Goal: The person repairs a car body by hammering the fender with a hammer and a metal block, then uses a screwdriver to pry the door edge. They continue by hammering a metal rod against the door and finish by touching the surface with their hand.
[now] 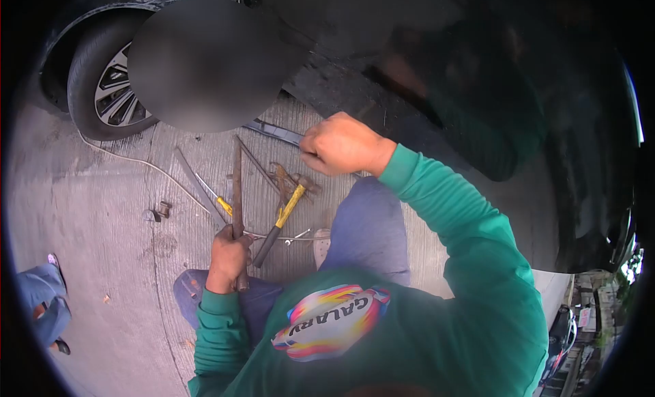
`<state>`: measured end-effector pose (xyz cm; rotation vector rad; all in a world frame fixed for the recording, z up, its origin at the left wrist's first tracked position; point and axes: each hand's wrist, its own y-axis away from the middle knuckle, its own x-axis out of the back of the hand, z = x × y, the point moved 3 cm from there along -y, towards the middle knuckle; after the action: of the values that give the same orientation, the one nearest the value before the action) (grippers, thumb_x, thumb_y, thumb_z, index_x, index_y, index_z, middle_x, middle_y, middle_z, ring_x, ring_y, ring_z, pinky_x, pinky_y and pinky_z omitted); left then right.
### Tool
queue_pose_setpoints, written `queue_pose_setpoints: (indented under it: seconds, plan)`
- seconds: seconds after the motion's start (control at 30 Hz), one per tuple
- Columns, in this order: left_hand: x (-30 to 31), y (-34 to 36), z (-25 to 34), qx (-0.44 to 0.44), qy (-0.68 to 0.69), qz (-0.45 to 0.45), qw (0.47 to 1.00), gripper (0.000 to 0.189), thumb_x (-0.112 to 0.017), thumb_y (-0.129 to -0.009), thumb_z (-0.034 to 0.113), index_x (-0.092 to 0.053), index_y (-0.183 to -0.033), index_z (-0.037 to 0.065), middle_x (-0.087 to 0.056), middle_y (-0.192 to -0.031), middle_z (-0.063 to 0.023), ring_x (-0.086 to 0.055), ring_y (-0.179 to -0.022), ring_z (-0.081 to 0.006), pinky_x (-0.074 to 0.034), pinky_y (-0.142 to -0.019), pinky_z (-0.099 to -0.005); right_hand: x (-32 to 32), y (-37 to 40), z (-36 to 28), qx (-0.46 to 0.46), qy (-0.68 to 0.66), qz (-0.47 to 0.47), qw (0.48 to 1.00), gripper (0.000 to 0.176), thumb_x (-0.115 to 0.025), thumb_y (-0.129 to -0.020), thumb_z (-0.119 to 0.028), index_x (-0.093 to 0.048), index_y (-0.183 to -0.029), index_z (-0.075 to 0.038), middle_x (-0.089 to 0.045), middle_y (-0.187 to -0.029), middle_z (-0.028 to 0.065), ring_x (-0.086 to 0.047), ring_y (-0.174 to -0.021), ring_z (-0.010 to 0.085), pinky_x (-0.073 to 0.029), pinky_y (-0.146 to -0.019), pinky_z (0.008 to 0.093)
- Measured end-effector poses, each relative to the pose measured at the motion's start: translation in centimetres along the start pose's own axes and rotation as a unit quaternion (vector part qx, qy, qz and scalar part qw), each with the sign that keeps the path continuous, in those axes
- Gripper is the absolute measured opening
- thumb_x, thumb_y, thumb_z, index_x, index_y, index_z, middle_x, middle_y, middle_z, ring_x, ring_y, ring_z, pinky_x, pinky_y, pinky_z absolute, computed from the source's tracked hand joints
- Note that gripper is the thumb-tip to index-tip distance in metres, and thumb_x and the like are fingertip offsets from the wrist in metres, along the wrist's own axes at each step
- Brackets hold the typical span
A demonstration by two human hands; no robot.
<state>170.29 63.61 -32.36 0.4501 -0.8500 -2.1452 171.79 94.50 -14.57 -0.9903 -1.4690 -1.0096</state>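
My left hand (230,257) is wrapped round a long brown rod (237,185), which stands out beyond both sides of the fist. My right hand (344,144) is closed at the near end of a grey strip (273,130) beside the dark car; what its fingers hold is hidden. Between the hands, a hammer (288,209) with a yellow and black handle lies on the concrete, near a rusty metal piece (281,182). A yellow-handled screwdriver (224,206) and a long flat bar (194,178) lie left of the rod. A small wrench (297,238) rests near my shoe.
A car wheel (112,86) stands at upper left, and the dark car body (505,124) fills the upper right. A thin hose (147,163) crosses the ground. Two small metal parts (158,211) lie left of the tools. At far left are another person's legs (42,301).
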Motion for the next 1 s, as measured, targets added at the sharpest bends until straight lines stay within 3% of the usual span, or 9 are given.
queue_pose_setpoints:
  seconds: [0.07, 0.27, 0.4, 0.5, 0.57, 0.6, 0.8, 0.9, 1.0]
  plan:
    - [0.1, 0.3, -0.5, 0.009, 0.002, 0.003, 1.000, 0.019, -0.069, -0.095, 0.006, -0.062, -0.111, -0.001, -0.056, -0.079, -0.0018, -0.054, -0.059, -0.0119, -0.047, -0.051, -0.0308, -1.6, 1.1, -1.8, 0.012, 0.001, -0.048, 0.999, 0.023, -0.075, -0.091, -0.025, -0.068, -0.079, -0.006, -0.071, -0.080, 0.0100, -0.072, -0.078, 0.0338, -0.059, -0.073, 0.0468]
    - [0.3, 0.5, 0.2, 0.008, 0.018, 0.034, 0.999, 0.016, -0.068, -0.094, 0.005, -0.061, -0.107, 0.000, -0.056, -0.077, -0.0015, -0.054, -0.059, -0.0122, -0.047, -0.051, -0.0309, 8.9, 3.5, 0.9, -0.020, 0.206, 0.145, 0.968, 0.012, -0.078, -0.084, -0.015, -0.070, -0.091, -0.009, -0.067, -0.087, 0.0042, -0.069, -0.087, 0.0234, -0.054, -0.086, 0.0403]
    - [-0.2, -0.4, -0.1, -0.040, 0.029, 0.033, 0.998, 0.017, -0.071, -0.093, 0.005, -0.062, -0.104, -0.005, -0.063, -0.075, -0.0097, -0.060, -0.056, -0.0177, -0.048, -0.048, -0.0366, 8.5, -2.7, 4.0, 0.091, 0.308, 0.145, 0.936, 0.021, -0.075, -0.086, -0.019, -0.074, -0.105, -0.009, -0.070, -0.116, 0.0053, -0.065, -0.122, 0.0254, -0.049, -0.114, 0.0458]
    - [-0.7, -0.4, 0.4, -0.030, 0.036, 0.018, 0.999, 0.021, -0.071, -0.094, 0.006, -0.063, -0.109, -0.005, -0.063, -0.077, -0.0092, -0.060, -0.057, -0.0175, -0.048, -0.049, -0.0355, 7.8, -9.4, 6.1, 0.063, 0.384, 0.131, 0.912, 0.035, -0.064, -0.099, -0.025, -0.072, -0.127, -0.006, -0.068, -0.140, 0.0096, -0.053, -0.147, 0.0276, -0.034, -0.129, 0.0518]
    - [-0.9, 0.0, 0.9, -0.024, 0.046, 0.006, 0.999, 0.022, -0.071, -0.094, 0.006, -0.063, -0.112, -0.005, -0.063, -0.078, -0.0087, -0.060, -0.058, -0.0172, -0.049, -0.050, -0.0348, 6.5, -9.9, 6.5, 0.028, 0.547, 0.086, 0.832, 0.050, -0.051, -0.108, -0.029, -0.062, -0.150, -0.004, -0.054, -0.163, 0.0118, -0.039, -0.160, 0.0274, -0.020, -0.136, 0.0550]
    - [-1.1, 0.2, 1.2, -0.015, 0.047, 0.001, 0.999, 0.023, -0.071, -0.094, 0.006, -0.063, -0.113, -0.005, -0.063, -0.077, -0.0078, -0.060, -0.058, -0.0166, -0.048, -0.050, -0.0343, 5.1, -7.5, 6.7, 0.006, 0.590, -0.049, 0.806, 0.058, -0.041, -0.112, -0.031, -0.049, -0.162, -0.003, -0.040, -0.174, 0.0123, -0.026, -0.166, 0.0275, -0.009, -0.138, 0.0566]
    - [-0.6, -0.1, 1.5, -0.016, 0.045, -0.013, 0.999, 0.018, -0.071, -0.095, 0.006, -0.062, -0.109, -0.002, -0.061, -0.074, -0.0053, -0.058, -0.058, -0.0149, -0.047, -0.049, -0.0338, 0.4, 16.6, 2.6, 0.023, 0.455, -0.321, 0.830, 0.068, -0.044, -0.107, -0.031, -0.039, -0.167, 0.000, -0.024, -0.181, 0.0140, -0.012, -0.170, 0.0293, -0.003, -0.139, 0.0548]
    - [-0.7, -0.6, 1.4, -0.021, 0.029, -0.021, 0.999, 0.022, -0.069, -0.096, 0.006, -0.062, -0.114, -0.002, -0.058, -0.075, -0.0025, -0.054, -0.056, -0.0126, -0.046, -0.049, -0.0321, 3.4, 19.0, 0.9, -0.015, 0.448, -0.333, 0.830, 0.067, -0.046, -0.107, -0.030, -0.040, -0.167, -0.002, -0.023, -0.182, 0.0115, -0.012, -0.170, 0.0264, -0.004, -0.138, 0.0552]
    - [-0.9, -0.4, 1.9, -0.024, 0.020, -0.025, 0.999, 0.029, -0.068, -0.096, 0.005, -0.061, -0.123, -0.002, -0.055, -0.076, 0.0000, -0.051, -0.056, -0.0102, -0.045, -0.049, -0.0300, 10.9, 9.5, 0.8, -0.043, 0.491, -0.188, 0.849, 0.072, -0.055, -0.105, -0.038, -0.040, -0.168, -0.005, -0.029, -0.180, 0.0069, -0.018, -0.169, 0.0235, -0.011, -0.138, 0.0528]
